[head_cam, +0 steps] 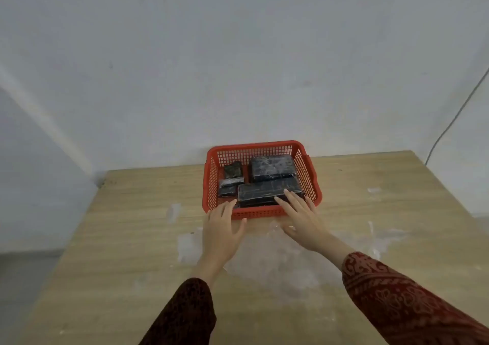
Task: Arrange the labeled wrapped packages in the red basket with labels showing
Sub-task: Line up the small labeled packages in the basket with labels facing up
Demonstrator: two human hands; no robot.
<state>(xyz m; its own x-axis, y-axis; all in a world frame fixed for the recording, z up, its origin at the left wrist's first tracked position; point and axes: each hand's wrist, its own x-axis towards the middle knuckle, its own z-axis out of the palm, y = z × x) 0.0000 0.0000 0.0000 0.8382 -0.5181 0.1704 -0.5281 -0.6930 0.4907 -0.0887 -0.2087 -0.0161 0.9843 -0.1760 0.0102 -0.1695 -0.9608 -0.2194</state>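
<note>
Both hands are spread, holding nothing: the left hand [221, 229] at the basket's [260, 213] near rim, the right hand [301, 216] with fingertips over the nearest package [267, 192]. Beyond lie three more packages [272, 168].

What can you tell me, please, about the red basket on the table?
The red basket is rectangular plastic with lattice walls and a solid rim. It sits upright at the far edge of the wooden table, near the wall, and holds four dark wrapped packages. The left hand and right hand, both open, reach its near rim.
</note>
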